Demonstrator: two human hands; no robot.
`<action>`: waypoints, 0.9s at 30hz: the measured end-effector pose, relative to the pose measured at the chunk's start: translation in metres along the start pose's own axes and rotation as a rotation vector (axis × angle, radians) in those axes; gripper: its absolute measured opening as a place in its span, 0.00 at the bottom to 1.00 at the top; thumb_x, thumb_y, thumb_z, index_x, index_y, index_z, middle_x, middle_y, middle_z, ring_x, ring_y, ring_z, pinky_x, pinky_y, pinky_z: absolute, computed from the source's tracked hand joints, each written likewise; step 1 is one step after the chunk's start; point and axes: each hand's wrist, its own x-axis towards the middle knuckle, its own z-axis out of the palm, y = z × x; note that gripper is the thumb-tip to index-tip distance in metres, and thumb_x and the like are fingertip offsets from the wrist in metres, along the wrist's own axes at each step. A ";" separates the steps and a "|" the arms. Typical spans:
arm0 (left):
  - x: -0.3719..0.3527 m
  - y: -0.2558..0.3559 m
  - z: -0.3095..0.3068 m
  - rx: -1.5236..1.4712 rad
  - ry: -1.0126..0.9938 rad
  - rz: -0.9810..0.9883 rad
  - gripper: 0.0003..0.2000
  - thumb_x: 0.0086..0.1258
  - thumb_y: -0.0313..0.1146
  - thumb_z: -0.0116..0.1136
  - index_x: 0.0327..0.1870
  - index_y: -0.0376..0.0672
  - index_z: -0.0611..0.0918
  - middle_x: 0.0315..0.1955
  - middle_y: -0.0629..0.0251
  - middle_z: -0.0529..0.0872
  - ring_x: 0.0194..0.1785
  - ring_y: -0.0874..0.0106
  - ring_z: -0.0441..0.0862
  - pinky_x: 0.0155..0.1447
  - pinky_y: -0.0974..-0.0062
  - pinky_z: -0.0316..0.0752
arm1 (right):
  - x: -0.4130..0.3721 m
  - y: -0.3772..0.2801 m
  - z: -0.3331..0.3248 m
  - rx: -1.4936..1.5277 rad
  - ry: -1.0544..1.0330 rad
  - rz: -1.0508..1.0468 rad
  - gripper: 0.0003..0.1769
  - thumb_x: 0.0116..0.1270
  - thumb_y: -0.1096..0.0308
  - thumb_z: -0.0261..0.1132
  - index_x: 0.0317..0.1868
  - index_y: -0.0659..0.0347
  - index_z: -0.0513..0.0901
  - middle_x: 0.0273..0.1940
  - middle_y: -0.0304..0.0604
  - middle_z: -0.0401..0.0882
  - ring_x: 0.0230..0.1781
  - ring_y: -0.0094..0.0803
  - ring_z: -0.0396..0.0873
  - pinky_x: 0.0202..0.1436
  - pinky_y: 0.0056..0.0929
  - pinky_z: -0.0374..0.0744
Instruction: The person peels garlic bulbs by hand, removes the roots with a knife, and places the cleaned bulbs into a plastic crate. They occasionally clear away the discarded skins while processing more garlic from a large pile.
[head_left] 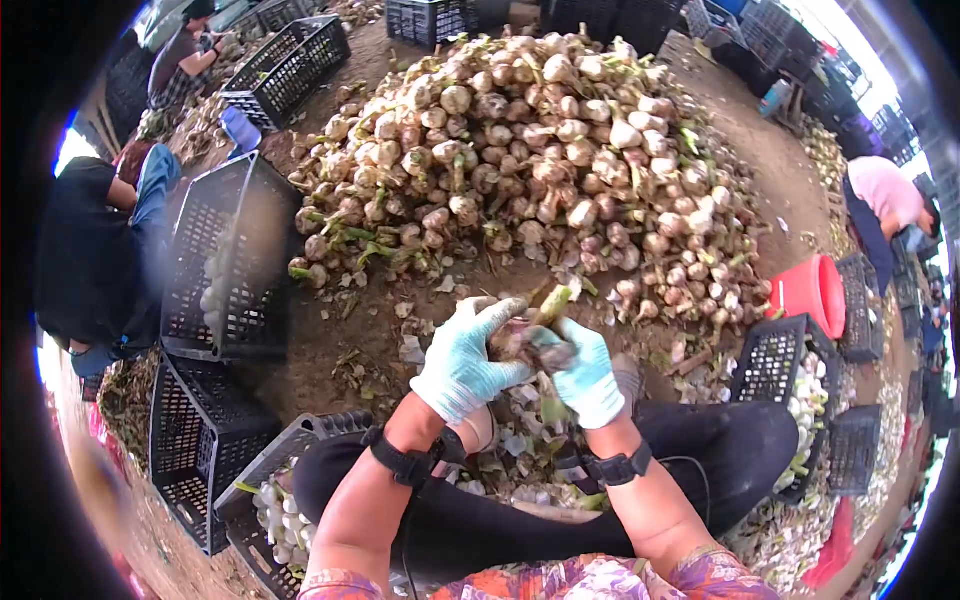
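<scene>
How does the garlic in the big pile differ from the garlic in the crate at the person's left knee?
The pile garlic is brownish-purple and dirty; the crate garlic is clean white. The pile garlic keeps green stalks; the crate garlic looks trimmed. Both are whole bulbs.

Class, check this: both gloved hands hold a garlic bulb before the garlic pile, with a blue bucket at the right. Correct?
No: the head view shows the bucket is red, not blue. The left hand and right hand do hold the garlic bulb before the garlic pile.
</scene>
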 end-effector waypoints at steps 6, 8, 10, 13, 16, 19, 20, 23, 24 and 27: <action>-0.013 0.003 -0.007 -0.176 -0.232 0.023 0.26 0.39 0.30 0.68 0.45 0.40 0.78 0.36 0.61 0.79 0.40 0.69 0.76 0.48 0.76 0.70 | -0.024 -0.025 -0.002 -0.920 -0.138 -0.274 0.06 0.51 0.78 0.57 0.32 0.66 0.74 0.27 0.54 0.73 0.27 0.51 0.73 0.29 0.35 0.71; -0.014 0.004 -0.009 -0.225 -0.246 0.006 0.26 0.39 0.28 0.68 0.45 0.37 0.78 0.36 0.62 0.79 0.41 0.72 0.76 0.48 0.77 0.70 | -0.025 -0.032 -0.003 -0.949 -0.176 -0.256 0.08 0.48 0.79 0.57 0.32 0.66 0.74 0.26 0.54 0.73 0.29 0.51 0.73 0.30 0.36 0.71; -0.013 0.001 -0.009 -0.360 -0.292 -0.040 0.26 0.38 0.28 0.68 0.45 0.37 0.78 0.36 0.63 0.79 0.40 0.75 0.76 0.48 0.77 0.70 | -0.024 -0.038 -0.005 -1.035 -0.250 -0.349 0.09 0.47 0.79 0.57 0.33 0.67 0.74 0.26 0.54 0.73 0.29 0.51 0.73 0.30 0.36 0.72; -0.013 0.004 -0.014 -0.511 -0.354 -0.126 0.26 0.39 0.25 0.67 0.47 0.35 0.77 0.39 0.66 0.79 0.43 0.76 0.75 0.50 0.78 0.70 | -0.025 -0.048 -0.006 -1.122 -0.292 -0.367 0.09 0.47 0.79 0.57 0.32 0.67 0.74 0.26 0.53 0.73 0.29 0.50 0.74 0.31 0.34 0.73; -0.012 0.009 -0.015 -0.785 -0.383 -0.268 0.26 0.41 0.22 0.65 0.48 0.34 0.76 0.41 0.68 0.79 0.45 0.75 0.75 0.52 0.78 0.69 | -0.027 -0.058 -0.005 -0.993 -0.180 -0.220 0.11 0.48 0.79 0.57 0.35 0.67 0.75 0.27 0.52 0.75 0.27 0.47 0.75 0.31 0.30 0.73; -0.011 0.007 -0.014 -0.843 -0.383 -0.275 0.26 0.42 0.20 0.63 0.50 0.34 0.75 0.43 0.67 0.78 0.47 0.75 0.74 0.54 0.78 0.68 | -0.027 -0.058 -0.005 -0.875 -0.178 -0.135 0.11 0.51 0.78 0.56 0.37 0.68 0.76 0.28 0.52 0.77 0.27 0.38 0.77 0.31 0.27 0.73; -0.012 0.005 -0.014 -0.761 -0.381 -0.189 0.26 0.43 0.19 0.61 0.50 0.34 0.75 0.44 0.67 0.78 0.47 0.76 0.74 0.54 0.78 0.67 | -0.028 -0.058 -0.004 -0.814 -0.175 -0.090 0.12 0.52 0.78 0.55 0.39 0.69 0.76 0.28 0.52 0.78 0.27 0.33 0.77 0.31 0.25 0.73; -0.012 0.005 -0.017 -0.694 -0.425 -0.171 0.26 0.44 0.20 0.61 0.51 0.34 0.75 0.47 0.65 0.77 0.48 0.76 0.73 0.55 0.77 0.66 | -0.029 -0.052 0.001 -0.823 -0.170 -0.180 0.09 0.54 0.77 0.55 0.36 0.69 0.77 0.26 0.50 0.77 0.25 0.27 0.74 0.31 0.24 0.73; -0.013 0.006 -0.018 -0.783 -0.442 -0.249 0.26 0.44 0.21 0.61 0.51 0.34 0.75 0.47 0.64 0.77 0.49 0.75 0.73 0.56 0.77 0.66 | -0.030 -0.050 0.002 -0.801 -0.143 -0.261 0.08 0.55 0.77 0.54 0.35 0.70 0.77 0.25 0.50 0.77 0.24 0.25 0.73 0.31 0.23 0.72; -0.010 0.000 -0.015 -1.073 -0.490 -0.340 0.28 0.47 0.23 0.59 0.55 0.35 0.71 0.47 0.61 0.76 0.50 0.74 0.72 0.57 0.76 0.64 | -0.037 -0.059 0.011 -0.727 -0.013 -0.131 0.10 0.55 0.79 0.51 0.35 0.71 0.77 0.27 0.47 0.78 0.27 0.24 0.73 0.33 0.22 0.72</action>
